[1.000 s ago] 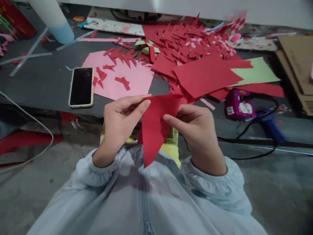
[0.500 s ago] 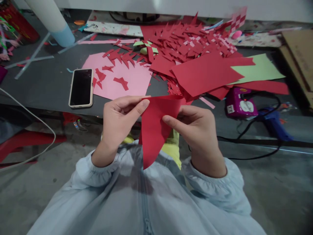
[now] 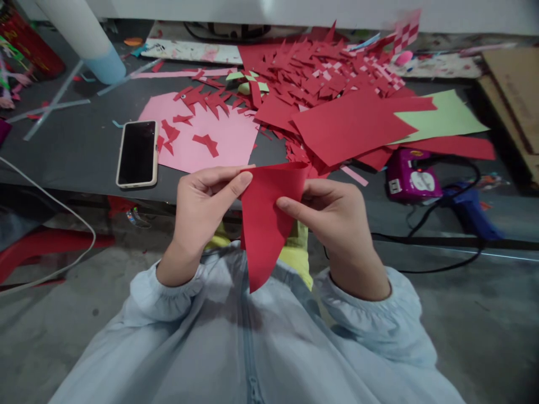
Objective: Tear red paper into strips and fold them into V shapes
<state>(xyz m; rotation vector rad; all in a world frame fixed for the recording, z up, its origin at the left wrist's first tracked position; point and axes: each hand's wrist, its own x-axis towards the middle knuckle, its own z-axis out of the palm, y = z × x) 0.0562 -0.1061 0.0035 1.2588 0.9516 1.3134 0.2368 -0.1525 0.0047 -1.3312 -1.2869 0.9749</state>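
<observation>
Head view, two hands (image 3: 269, 210), one folded red paper (image 3: 269, 213)

Folded red paper (image 3: 269, 210) tilted slightly since earlier, top edge farther left, bottom point a touch farther right, left hand (image 3: 202, 210) and right hand (image 3: 339, 219) both slightly leftward, purple object (image 3: 3, 131) newly at view's left edge

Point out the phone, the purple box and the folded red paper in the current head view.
phone (image 3: 137, 153): head view, middle of its dark screen.
purple box (image 3: 404, 178): head view, its side face, left of the white oval label.
folded red paper (image 3: 267, 213): head view, the front layer between the hands.
</observation>
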